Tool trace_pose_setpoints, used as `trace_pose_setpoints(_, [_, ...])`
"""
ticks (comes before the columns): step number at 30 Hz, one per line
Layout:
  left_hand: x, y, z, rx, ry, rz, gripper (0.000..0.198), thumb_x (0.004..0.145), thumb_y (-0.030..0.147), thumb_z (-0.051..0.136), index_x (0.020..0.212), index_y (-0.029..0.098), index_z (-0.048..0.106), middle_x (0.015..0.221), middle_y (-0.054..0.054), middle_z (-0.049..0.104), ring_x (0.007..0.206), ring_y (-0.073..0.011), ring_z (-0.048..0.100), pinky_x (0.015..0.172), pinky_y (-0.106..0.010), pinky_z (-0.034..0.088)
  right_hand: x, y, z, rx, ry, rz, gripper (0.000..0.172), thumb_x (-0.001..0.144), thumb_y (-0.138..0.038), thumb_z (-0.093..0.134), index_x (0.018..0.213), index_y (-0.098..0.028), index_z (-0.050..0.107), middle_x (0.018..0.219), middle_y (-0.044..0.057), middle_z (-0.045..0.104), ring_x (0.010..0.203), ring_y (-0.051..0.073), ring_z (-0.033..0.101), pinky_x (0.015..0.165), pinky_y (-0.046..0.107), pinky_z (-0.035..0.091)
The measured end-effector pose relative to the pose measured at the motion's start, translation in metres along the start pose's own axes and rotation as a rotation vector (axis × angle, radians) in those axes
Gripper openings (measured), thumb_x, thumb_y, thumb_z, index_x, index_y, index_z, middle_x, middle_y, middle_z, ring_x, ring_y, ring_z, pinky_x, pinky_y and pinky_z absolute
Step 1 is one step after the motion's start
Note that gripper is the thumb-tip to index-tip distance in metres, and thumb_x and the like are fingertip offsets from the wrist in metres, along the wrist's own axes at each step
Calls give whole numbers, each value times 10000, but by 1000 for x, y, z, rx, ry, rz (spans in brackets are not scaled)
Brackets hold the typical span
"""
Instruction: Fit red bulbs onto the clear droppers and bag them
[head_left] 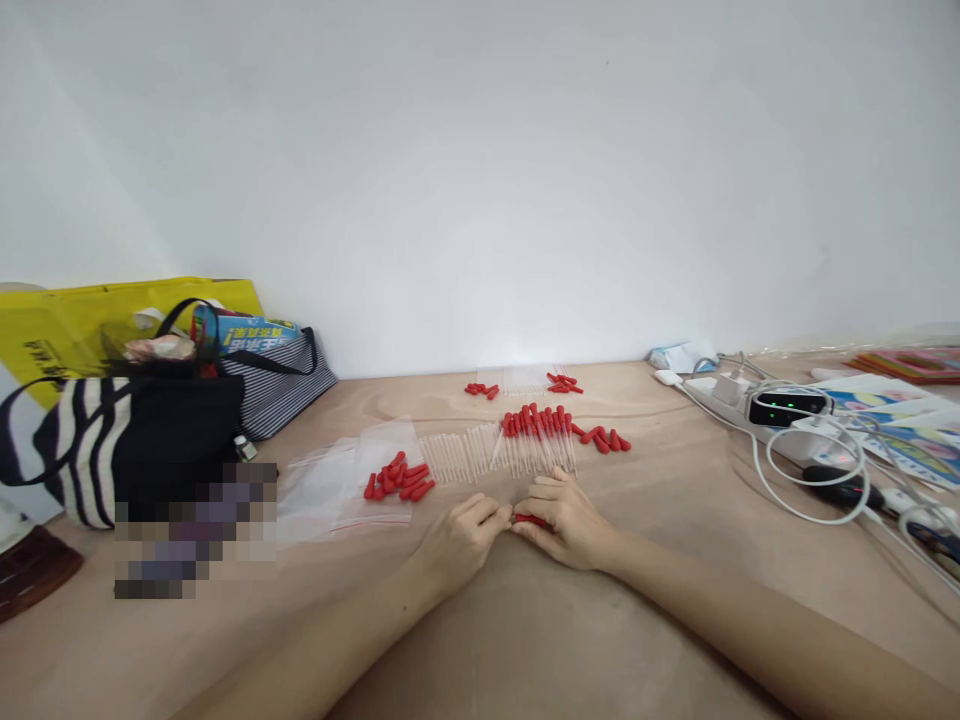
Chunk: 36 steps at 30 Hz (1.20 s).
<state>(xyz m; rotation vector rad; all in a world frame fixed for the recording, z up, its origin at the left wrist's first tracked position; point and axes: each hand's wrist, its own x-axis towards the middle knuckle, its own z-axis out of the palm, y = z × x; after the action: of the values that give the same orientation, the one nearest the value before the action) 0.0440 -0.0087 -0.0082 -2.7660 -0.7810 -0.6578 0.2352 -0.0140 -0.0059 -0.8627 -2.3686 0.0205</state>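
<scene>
Red bulb (534,521) in right hand (566,528), fingers closed round it, near the surface (480,640). Left hand (469,540) meets it at the fingertips, fingers curled; can't tell if it grips anything. Just beyond: clear tubes (450,457), bulb-topped tubes (534,425). Risk: knuckle bump likely rolls tubes askew; off-axis squeeze could shoot bulb loose.

Can make out an exclamation mark (227,340) beside Chinese characters (260,334) in white and yellow on the blue packet (244,325), too blurred to read for certain. Can spot dark lettering (37,352) on the yellow bag (45,315), too small to read. Can see green lit marks (789,406) on the black device (806,404), impossible to read as figures or letters.
</scene>
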Motion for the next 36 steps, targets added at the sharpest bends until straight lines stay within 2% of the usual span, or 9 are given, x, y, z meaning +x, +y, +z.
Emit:
trace_pose_setpoints(4, [2, -2, -2, -4, 0, 3, 276, 921, 178, 296, 962, 135, 565, 742, -44, 603, 690, -150, 536, 608, -243, 431, 0, 3, 0, 45, -13, 48, 221, 854, -328, 448, 802, -192, 615, 670, 10, 602, 674, 135, 482, 649, 287, 258])
trace_pose_setpoints(7, [2, -6, -5, 28, 27, -45, 261, 917, 236, 339, 1027, 146, 558, 752, -41, 624, 696, -163, 536, 630, -275, 405, -3, 10, -3, 86, -2, 91, 218, 844, -358, 471, 828, -199, 617, 720, 14, 622, 710, 140, 494, 673, 287, 278])
trace_pose_setpoints(12, [-2, -11, -10, 43, 86, -84, 263, 906, 255, 372, 828, 172, 608, 692, -23, 633, 655, -162, 516, 621, -302, 325, -10, 16, -9, 124, 10, 174, 211, 794, -404, 538, 841, -214, 616, 722, 6, 618, 704, 144, 487, 699, 297, 291])
trace_pose_setpoints(19, [0, -8, -10, 22, 151, -54, 235, 890, 224, 400, 789, 175, 606, 628, -3, 635, 606, -142, 488, 632, -306, 283, -8, 10, -6, 88, 40, 166, 187, 836, -317, 479, 826, -220, 637, 696, 12, 608, 700, 145, 481, 707, 317, 276])
trace_pose_setpoints(26, [1, -5, -10, -15, 188, -79, 206, 874, 213, 429, 789, 190, 615, 630, 17, 658, 578, -132, 495, 643, -311, 270, -7, 11, -2, 105, 80, 200, 189, 807, -346, 522, 747, -208, 635, 640, 4, 591, 658, 139, 471, 689, 325, 273])
trace_pose_setpoints(31, [2, -5, -10, -32, 206, -127, 202, 876, 233, 440, 800, 199, 625, 671, 19, 681, 584, -134, 503, 659, -323, 265, -7, 15, -4, 343, 84, 288, 173, 758, -372, 579, 793, -206, 616, 725, 13, 610, 720, 151, 514, 725, 324, 344])
trace_pose_setpoints(36, [3, -5, -10, -71, 203, -121, 240, 890, 268, 417, 811, 196, 632, 629, 17, 668, 582, -129, 516, 661, -313, 292, -7, 10, -1, 753, 142, 457, 239, 721, -420, 597, 777, -190, 568, 720, 14, 599, 668, 136, 534, 621, 264, 413])
